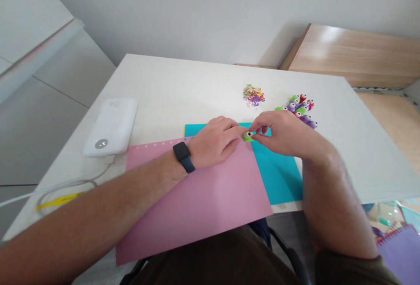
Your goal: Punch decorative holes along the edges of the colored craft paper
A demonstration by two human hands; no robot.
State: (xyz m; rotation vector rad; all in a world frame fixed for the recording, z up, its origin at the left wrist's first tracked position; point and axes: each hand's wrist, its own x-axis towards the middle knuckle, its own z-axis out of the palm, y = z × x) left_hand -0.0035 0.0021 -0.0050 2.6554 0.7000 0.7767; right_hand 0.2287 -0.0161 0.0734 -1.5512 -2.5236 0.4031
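A small green craft punch with a white top bearing a dark star sits at the upper right corner of a pink paper sheet. My right hand pinches it between thumb and fingers from the right. Across the pink sheet's upper part lies my left hand, fingers stretched toward the punch and index fingertip touching its left side. A row of small punched holes runs along the sheet's top edge, partly hidden by the left hand. Beneath the pink sheet is a turquoise sheet, showing at the top and right.
A pile of tiny colourful paper cutouts lies behind the hands. Several green, purple and red punches cluster behind my right forearm. A white power bank with a cable stands at left on the white table. The pink sheet overhangs the front edge.
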